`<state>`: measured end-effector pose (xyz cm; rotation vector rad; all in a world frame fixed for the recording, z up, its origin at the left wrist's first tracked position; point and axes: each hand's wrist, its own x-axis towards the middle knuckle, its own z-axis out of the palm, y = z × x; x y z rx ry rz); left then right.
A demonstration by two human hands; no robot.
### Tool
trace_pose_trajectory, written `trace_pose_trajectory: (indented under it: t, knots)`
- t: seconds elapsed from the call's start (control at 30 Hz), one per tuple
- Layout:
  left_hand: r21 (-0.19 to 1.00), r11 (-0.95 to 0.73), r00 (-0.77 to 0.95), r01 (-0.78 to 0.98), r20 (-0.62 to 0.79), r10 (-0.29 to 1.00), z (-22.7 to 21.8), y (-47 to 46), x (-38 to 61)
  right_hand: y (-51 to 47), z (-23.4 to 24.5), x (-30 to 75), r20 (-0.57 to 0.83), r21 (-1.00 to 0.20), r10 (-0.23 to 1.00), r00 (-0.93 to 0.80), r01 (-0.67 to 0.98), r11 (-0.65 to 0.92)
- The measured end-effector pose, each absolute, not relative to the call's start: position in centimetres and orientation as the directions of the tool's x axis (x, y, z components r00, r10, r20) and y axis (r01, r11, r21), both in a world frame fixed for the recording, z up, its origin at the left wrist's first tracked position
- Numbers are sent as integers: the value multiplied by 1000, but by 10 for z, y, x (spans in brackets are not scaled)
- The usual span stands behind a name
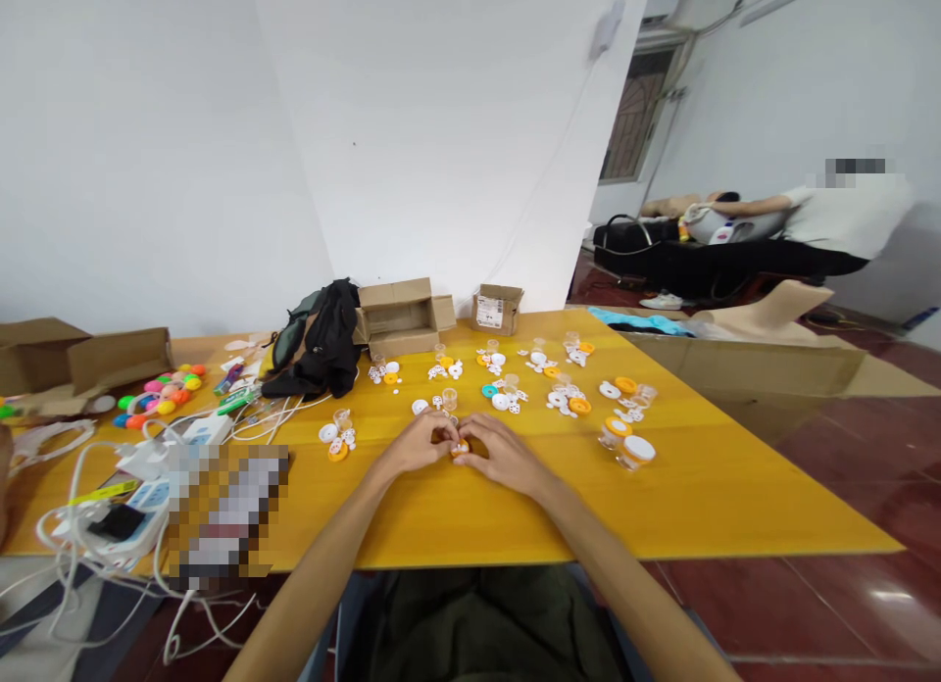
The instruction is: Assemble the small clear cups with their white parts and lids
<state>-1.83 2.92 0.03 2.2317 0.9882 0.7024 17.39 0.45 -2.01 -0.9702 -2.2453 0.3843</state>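
Left fingers point(441, 425) and right fingers point(476, 429) pinch closed on a small white-orange piece point(460, 448).

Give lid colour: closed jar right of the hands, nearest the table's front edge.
The lid is white; best seen in the head view.

Left grip point(421, 443) and right grip point(507, 453) hold a small part point(461, 448).

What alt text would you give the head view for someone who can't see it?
A person's left hand and right hand hold a small white-and-orange piece together over a yellow table. Beyond them lie clusters of mostly white and orange parts with clear cups; two lidded cups stand to the right.
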Motion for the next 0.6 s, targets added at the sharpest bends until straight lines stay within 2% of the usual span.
trace_pose_trajectory:
  t: [0.23, 0.43, 0.6]
  knots:
    - [667, -574, 548, 475, 287, 786, 5, 29, -20, 5, -21, 174, 443, -506, 737, -510, 536, 675]
    - [650, -546, 313, 529, 449, 837, 12, 32, -23, 5, -21, 175, 440, -512, 742, -506, 538, 670]
    - [561, -522, 180, 642, 552, 814, 13, 36, -30, 5, -21, 175, 432, -503, 758, -489, 567, 652]
